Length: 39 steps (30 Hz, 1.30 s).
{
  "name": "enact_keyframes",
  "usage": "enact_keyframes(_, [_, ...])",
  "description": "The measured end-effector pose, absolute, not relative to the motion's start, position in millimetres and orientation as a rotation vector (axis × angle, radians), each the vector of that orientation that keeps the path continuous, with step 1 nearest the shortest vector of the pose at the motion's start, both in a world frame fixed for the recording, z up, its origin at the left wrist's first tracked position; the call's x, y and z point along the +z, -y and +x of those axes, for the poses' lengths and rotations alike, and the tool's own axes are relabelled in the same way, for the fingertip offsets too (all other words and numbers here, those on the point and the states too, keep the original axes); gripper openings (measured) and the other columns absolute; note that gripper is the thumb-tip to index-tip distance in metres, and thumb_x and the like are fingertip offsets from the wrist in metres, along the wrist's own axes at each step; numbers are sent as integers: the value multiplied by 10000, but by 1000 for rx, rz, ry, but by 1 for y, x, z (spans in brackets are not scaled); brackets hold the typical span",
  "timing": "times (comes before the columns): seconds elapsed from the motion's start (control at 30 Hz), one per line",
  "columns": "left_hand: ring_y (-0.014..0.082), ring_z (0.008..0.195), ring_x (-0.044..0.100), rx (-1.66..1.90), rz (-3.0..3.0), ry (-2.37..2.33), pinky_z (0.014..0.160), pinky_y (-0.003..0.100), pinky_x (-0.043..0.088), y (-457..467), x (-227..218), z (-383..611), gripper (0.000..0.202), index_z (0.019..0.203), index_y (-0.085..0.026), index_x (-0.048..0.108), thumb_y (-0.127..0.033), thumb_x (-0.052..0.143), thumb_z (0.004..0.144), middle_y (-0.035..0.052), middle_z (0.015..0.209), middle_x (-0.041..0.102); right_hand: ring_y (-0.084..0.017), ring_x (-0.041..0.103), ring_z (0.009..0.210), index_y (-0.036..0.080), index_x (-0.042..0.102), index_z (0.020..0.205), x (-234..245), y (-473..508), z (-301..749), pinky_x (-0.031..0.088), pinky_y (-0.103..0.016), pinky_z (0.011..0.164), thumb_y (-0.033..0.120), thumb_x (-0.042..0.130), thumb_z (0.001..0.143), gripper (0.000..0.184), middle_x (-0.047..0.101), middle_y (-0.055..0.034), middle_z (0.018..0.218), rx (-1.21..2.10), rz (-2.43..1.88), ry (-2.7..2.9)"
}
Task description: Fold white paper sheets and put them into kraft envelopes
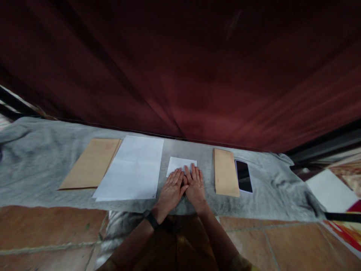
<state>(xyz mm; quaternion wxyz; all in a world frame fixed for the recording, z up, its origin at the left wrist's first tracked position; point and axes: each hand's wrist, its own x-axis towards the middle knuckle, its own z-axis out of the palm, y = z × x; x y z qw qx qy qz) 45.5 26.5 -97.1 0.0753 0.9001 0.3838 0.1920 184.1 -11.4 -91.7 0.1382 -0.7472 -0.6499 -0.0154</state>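
On the grey plush cloth (270, 180), your left hand (170, 191) and right hand (195, 189) rest, fingers flat and narrowly spaced, upon the small white rectangular paper (178, 162), seemingly for smoothing it, and the next move likely calls for even pressure.

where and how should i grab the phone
Probably by its right long edge, coming in low from the right. The phone lies flat, dark screen up, on the grey cloth; its left edge sits right beside the brown stack, leaving little room there, while the right edge is free. Fingers under that edge, thumb on top, should work.
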Motion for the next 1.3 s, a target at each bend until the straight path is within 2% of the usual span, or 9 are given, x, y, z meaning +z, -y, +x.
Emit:
enact_keyframes(0.13, [283, 1512, 354, 574, 2763, -1079, 1228, 482, 351, -26, -95, 39, 637, 1519, -73, 424, -476, 423, 1027, 196, 1585, 441, -290, 289, 1530, 230, 410, 1565, -97, 13, 186, 291, -530, 1206, 263, 404, 1055, 511, 300, -128, 1667, -63, -2117, 1838])
enact_keyframes(0.3, [295, 1533, 304, 562, 2819, -1014, 1234, 503, 332, -25, -95, 36, 596, 1531, -154, 433, -453, 472, 1016, 173, 1631, 372, -226, 416, 1458, 152, 545, 1461, -97, 10, 199, 303, -462, 1224, 213, 396, 1046, 446, 508, -134, 1544, 10, -2040, 1744])
enact_keyframes(0.4, [306, 1534, 297, 553, 2812, -1026, 1227, 512, 340, -26, -94, 38, 582, 1528, -177, 446, -430, 496, 1007, 170, 1641, 353, -212, 465, 1424, 147, 601, 1404, -89, -1, 202, 307, -438, 1231, 198, 408, 1037, 417, 569, -121, 1492, 57, -2022, 1704])
enact_keyframes(0.53, [305, 1515, 344, 515, 2802, -1039, 1236, 528, 323, -26, -94, 40, 537, 1481, -138, 506, -380, 485, 1002, 189, 1611, 399, -201, 412, 1471, 171, 548, 1464, -82, -18, 194, 331, -411, 1223, 256, 396, 1060, 440, 490, -97, 1564, 111, -1958, 1850])
enact_keyframes(0.63, [307, 1491, 389, 462, 2804, -1067, 1239, 522, 321, -25, -94, 41, 523, 1451, -88, 531, -338, 484, 993, 219, 1549, 479, -214, 368, 1500, 191, 529, 1484, -84, -23, 188, 297, -433, 1239, 315, 393, 1076, 447, 433, -89, 1603, 123, -1938, 1968])
enact_keyframes(0.7, [312, 1497, 377, 447, 2812, -1074, 1234, 518, 329, -24, -93, 42, 531, 1449, -79, 531, -334, 497, 984, 225, 1551, 473, -226, 360, 1505, 208, 516, 1496, -87, -23, 188, 284, -442, 1240, 338, 389, 1081, 453, 414, -83, 1615, 110, -1966, 1968])
enact_keyframes(0.9, [318, 1515, 338, 459, 2810, -1074, 1230, 528, 326, -24, -84, 42, 523, 1468, -161, 529, -385, 506, 996, 189, 1602, 414, -234, 353, 1505, 200, 486, 1518, -93, -21, 211, 273, -460, 1230, 302, 389, 1077, 463, 413, -106, 1612, 36, -2036, 1921])
enact_keyframes(1.2, [301, 1518, 339, 490, 2783, -1077, 1229, 521, 324, -23, -81, 40, 552, 1521, -259, 473, -415, 525, 994, 135, 1626, 394, -249, 378, 1484, 162, 467, 1528, -98, -29, 233, 273, -448, 1218, 340, 393, 1066, 500, 418, -117, 1609, -34, -2097, 1903])
enact_keyframes(1.3, [303, 1520, 336, 497, 2777, -1062, 1225, 531, 327, -23, -81, 39, 536, 1513, -307, 483, -412, 539, 990, 111, 1637, 381, -237, 407, 1455, 179, 494, 1508, -96, -31, 237, 292, -440, 1201, 314, 400, 1058, 480, 469, -109, 1580, -3, -2071, 1886])
